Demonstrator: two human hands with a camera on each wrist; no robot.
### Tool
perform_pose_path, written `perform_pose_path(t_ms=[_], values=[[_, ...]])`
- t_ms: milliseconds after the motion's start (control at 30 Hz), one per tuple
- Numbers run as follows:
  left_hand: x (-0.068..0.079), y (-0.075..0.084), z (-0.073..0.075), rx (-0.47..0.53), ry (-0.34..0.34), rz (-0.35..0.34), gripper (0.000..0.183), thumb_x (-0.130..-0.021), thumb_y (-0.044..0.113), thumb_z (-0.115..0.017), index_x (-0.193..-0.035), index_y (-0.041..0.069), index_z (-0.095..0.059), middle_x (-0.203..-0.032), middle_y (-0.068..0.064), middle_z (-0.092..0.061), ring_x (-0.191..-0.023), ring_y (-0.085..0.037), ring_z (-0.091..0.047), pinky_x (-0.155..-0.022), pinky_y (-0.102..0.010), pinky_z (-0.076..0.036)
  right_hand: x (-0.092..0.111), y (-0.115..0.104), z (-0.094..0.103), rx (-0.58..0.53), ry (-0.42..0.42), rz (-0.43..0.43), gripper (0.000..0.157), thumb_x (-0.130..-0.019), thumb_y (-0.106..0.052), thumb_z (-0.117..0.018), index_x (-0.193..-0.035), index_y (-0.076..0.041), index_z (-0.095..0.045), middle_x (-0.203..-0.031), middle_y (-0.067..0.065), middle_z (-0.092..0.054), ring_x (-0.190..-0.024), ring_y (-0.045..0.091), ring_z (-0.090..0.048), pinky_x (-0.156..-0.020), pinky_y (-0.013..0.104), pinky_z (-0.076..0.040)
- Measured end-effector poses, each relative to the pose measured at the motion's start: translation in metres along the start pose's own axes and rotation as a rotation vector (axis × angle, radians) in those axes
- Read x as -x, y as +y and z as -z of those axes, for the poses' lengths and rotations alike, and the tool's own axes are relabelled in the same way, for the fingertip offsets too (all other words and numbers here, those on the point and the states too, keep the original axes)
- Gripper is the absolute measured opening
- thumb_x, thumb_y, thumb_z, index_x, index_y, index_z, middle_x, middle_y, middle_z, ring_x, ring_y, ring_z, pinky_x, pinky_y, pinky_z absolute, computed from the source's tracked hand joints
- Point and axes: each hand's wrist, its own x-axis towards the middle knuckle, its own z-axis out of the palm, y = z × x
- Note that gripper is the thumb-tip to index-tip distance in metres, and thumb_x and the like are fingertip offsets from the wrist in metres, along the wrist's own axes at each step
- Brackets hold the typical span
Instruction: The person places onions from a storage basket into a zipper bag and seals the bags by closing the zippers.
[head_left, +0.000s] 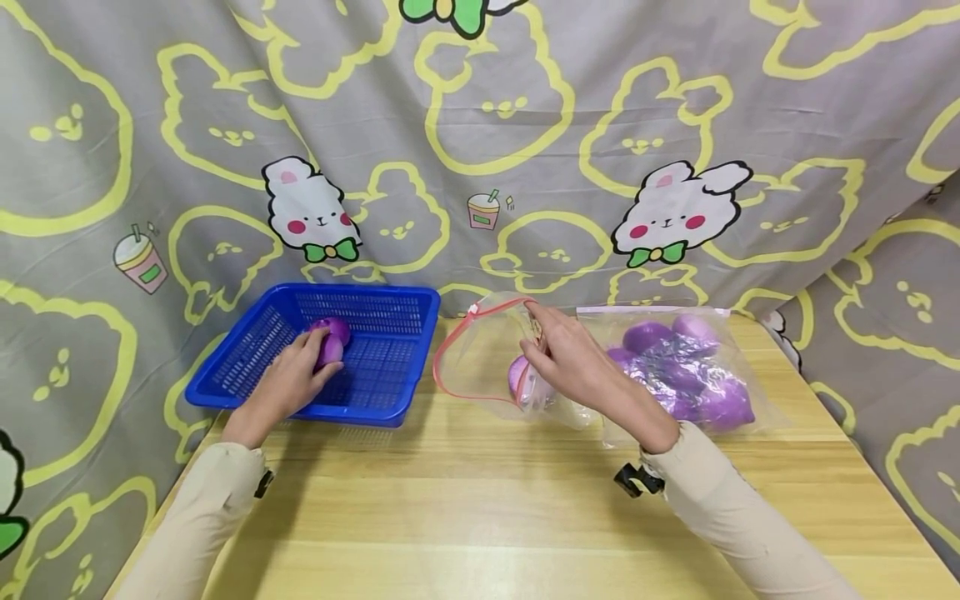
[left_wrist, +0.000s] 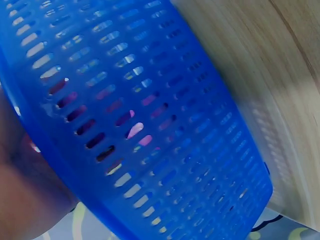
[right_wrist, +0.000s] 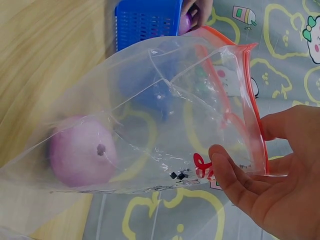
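Observation:
Inside the blue plastic basket, my left hand has its fingers curled over a round purple fruit-like piece. Through the basket's slotted wall the left wrist view shows only patches of purple; most of the grip is hidden. My right hand pinches the rim of a clear zip bag with a red zip edge, holding its mouth apart. A pale purple ball-shaped piece with a dark spot lies at the bottom of this bag.
A second clear bag with a pale top strip lies to the right, with several purple pieces inside. Both bags and the basket stand on a wooden table. A grey patterned cloth hangs directly behind them.

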Motion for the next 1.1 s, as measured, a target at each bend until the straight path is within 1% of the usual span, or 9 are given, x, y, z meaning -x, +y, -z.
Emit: perform_pose_path(t_ms=[133,333,467,667,733,900,1100], values=[[0.001,0.008,0.002,0.020,0.059,-0.028,0.060,-0.097,0.022,-0.065,-0.145,-0.005,-0.040,-0.139,-0.036,-0.043,-0.117,-0.056,-0.050,-0.088,-0.069,-0.045,0.001,0.000,0.001,0.004,0.001,0.003,0.060,-0.096,-0.016,-0.061,-0.147,0.008,-0.039,-0.127,0.024,-0.058,-0.065,0.010,-0.057,-0.072,0.035,-0.054],[0.001,0.018,0.004,0.043,0.124,-0.076,0.060,-0.096,0.021,-0.068,-0.147,0.000,-0.043,-0.140,-0.033,-0.045,-0.117,-0.053,-0.052,-0.089,-0.067,-0.047,0.001,0.000,0.000,0.013,0.008,0.016,0.061,-0.096,-0.016,-0.062,-0.146,0.008,-0.039,-0.130,0.026,-0.057,-0.069,0.015,-0.059,-0.083,0.041,-0.054],[0.001,0.023,0.005,0.056,0.133,-0.079,0.060,-0.097,0.023,-0.067,-0.147,0.001,-0.043,-0.141,-0.031,-0.045,-0.118,-0.051,-0.052,-0.089,-0.066,-0.047,0.001,0.000,0.000,0.012,0.015,0.029,0.061,-0.095,-0.014,-0.064,-0.145,0.010,-0.040,-0.130,0.027,-0.057,-0.071,0.016,-0.059,-0.083,0.042,-0.054],[0.002,0.029,0.007,0.076,0.135,-0.058,0.062,-0.099,0.032,-0.063,-0.151,0.007,-0.040,-0.144,-0.027,-0.040,-0.115,-0.047,-0.053,-0.088,-0.064,-0.049,0.001,0.001,0.001,0.001,0.007,0.026,0.061,-0.095,-0.014,-0.064,-0.146,0.009,-0.039,-0.124,0.025,-0.059,-0.065,0.010,-0.058,-0.075,0.038,-0.054],[0.002,0.032,0.009,0.085,0.143,-0.057,0.063,-0.099,0.033,-0.063,-0.151,0.009,-0.039,-0.145,-0.027,-0.038,-0.113,-0.047,-0.054,-0.087,-0.064,-0.050,0.001,0.001,0.001,0.001,0.004,0.025,0.061,-0.095,-0.014,-0.064,-0.146,0.009,-0.039,-0.122,0.025,-0.059,-0.064,0.009,-0.057,-0.074,0.038,-0.054],[0.002,0.043,0.012,0.112,0.163,-0.075,0.062,-0.096,0.029,-0.067,-0.149,0.009,-0.042,-0.143,-0.027,-0.036,-0.109,-0.045,-0.056,-0.085,-0.061,-0.052,0.002,0.001,0.001,0.007,0.002,0.023,0.062,-0.095,-0.014,-0.064,-0.146,0.010,-0.039,-0.125,0.026,-0.058,-0.065,0.010,-0.057,-0.078,0.040,-0.054],[0.003,0.059,0.017,0.125,0.178,-0.117,0.062,-0.094,0.025,-0.070,-0.148,0.011,-0.044,-0.140,-0.025,-0.038,-0.110,-0.043,-0.057,-0.084,-0.058,-0.054,0.002,0.000,0.001,0.000,-0.004,0.017,0.062,-0.095,-0.014,-0.064,-0.146,0.009,-0.038,-0.127,0.027,-0.058,-0.064,0.009,-0.058,-0.074,0.037,-0.054]])
